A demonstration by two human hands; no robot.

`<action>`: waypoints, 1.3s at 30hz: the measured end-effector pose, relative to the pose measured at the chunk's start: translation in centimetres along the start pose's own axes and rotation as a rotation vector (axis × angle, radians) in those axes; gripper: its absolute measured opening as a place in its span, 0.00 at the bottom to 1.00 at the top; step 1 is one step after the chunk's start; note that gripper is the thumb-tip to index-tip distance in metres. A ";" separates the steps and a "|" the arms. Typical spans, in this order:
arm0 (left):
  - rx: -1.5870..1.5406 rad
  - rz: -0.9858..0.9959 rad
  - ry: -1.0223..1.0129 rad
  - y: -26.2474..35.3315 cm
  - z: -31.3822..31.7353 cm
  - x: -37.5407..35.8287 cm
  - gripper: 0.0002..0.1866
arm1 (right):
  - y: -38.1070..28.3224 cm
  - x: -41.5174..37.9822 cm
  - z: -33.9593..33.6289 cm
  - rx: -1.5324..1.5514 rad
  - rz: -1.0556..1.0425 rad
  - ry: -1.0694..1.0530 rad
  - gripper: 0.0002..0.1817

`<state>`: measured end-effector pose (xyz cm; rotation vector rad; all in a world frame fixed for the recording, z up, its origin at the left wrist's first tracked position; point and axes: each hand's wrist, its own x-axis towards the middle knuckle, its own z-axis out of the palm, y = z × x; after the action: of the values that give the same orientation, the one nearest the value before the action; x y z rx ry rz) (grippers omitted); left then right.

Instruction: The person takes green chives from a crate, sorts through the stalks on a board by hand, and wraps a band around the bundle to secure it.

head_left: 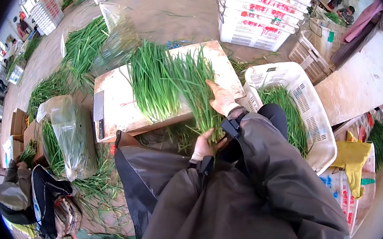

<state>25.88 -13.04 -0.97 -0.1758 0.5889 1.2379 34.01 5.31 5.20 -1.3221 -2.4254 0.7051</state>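
A loose bunch of green chives (pixel 193 79) slants over the near edge of the white board (pixel 116 92), its stem ends toward me. My left hand (pixel 203 145) is closed round the lower stems, close to my lap. Higher up, my right hand (pixel 221 98) grips the same bunch from its right side; some of its fingers are hidden behind the leaves. A second pile of chives (pixel 153 84) lies on the board just left of the held bunch. At the board's left edge rests a cleaver (pixel 99 108) with a dark handle, touched by neither hand.
On my right stands a white plastic basket (pixel 316 129) with chives inside. Stacked white crates (pixel 260 14) rise behind it. Plastic bags of chives (pixel 74 141) and loose leaves cover the floor at left. Another person (pixel 15 194) sits at far left.
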 end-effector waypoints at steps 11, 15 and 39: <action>0.294 0.141 0.190 -0.5 0.8 -0.1 0.15 | -0.7 3.5 -0.9 -0.207 -0.135 -0.265 0.25; 0.250 0.145 0.195 -0.6 0.8 0.1 0.15 | 0.8 3.0 -2.9 -0.072 -0.278 -0.152 0.09; 0.351 0.462 0.225 -2.7 -0.7 3.8 0.18 | -5.3 -6.2 -4.5 0.099 -0.088 -0.124 0.24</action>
<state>28.93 -11.07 -3.99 0.1271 1.0740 1.5442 35.69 -1.15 11.73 -1.1588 -2.4914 0.8960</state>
